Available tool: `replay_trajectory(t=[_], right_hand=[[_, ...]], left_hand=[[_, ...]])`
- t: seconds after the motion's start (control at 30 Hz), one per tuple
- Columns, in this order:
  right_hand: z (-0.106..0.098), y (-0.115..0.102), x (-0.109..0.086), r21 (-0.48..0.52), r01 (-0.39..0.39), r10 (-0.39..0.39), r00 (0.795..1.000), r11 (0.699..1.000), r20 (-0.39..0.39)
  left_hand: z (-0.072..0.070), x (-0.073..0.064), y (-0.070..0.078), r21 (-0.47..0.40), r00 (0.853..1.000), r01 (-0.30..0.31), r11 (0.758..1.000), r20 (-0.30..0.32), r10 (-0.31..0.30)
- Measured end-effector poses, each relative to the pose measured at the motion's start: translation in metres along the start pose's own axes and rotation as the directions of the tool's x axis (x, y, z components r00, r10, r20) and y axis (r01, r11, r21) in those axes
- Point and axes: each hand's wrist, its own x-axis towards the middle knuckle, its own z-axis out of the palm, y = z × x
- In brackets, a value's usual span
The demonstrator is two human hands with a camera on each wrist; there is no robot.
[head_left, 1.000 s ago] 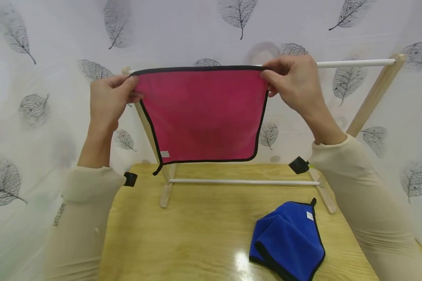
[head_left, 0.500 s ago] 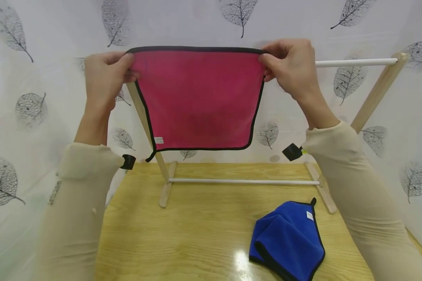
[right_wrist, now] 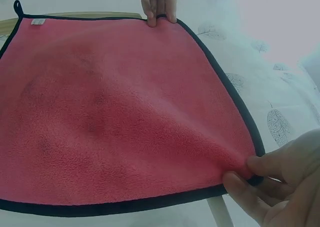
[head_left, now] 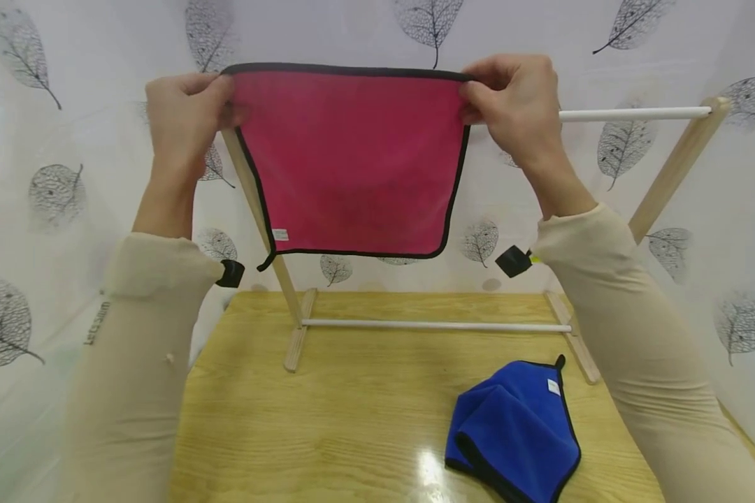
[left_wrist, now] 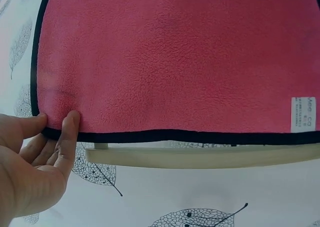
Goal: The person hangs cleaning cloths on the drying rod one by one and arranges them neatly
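Note:
A pink towel (head_left: 352, 161) with black edging hangs spread out between both hands, its top edge above the rack's upper bar. At its top left corner the left hand (head_left: 185, 119) pinches the edge between thumb and fingers. The right hand (head_left: 519, 105) pinches the top right corner the same way. A white label (head_left: 279, 235) and a black loop sit at the lower left corner. In the left wrist view the fleecy pink towel (left_wrist: 175, 62) shows close up, with the left hand (left_wrist: 40, 167) at its corner. The right hand (right_wrist: 285, 187) grips another corner in the right wrist view.
Behind the towel stands a drying rack with a white upper bar (head_left: 635, 114), wooden legs and a white lower bar (head_left: 434, 325). A crumpled blue towel (head_left: 516, 426) lies on the wooden table (head_left: 321, 419) at front right. A leaf-patterned curtain (head_left: 365, 31) hangs behind.
Both hands have risen with the pink towel, lifting its top edge from about the upper bar's height to above it, and shifted slightly left. The blue towel and rack have stayed put.

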Motion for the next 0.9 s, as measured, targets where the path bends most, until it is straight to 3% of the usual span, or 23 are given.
replay_trajectory(t=[0.2, 0.67, 0.9], right_hand=[[0.003, -0.002, 0.003, -0.059, 0.031, -0.032, 0.999, 0.998, -0.012], [0.003, -0.004, 0.013, -0.149, 0.100, -0.107, 0.994, 0.984, -0.036], [0.002, -0.002, 0.017, -0.230, 0.042, -0.050, 0.998, 0.972, -0.030]], left_hand=[[0.001, 0.003, 0.002, -0.108, 1.000, 0.004, 0.994, -0.001, -0.004], [0.006, 0.012, 0.004, -0.052, 0.999, -0.043, 0.998, 0.011, 0.044], [0.011, 0.018, 0.001, -0.036, 1.000, -0.001, 0.999, 0.016, 0.002]])
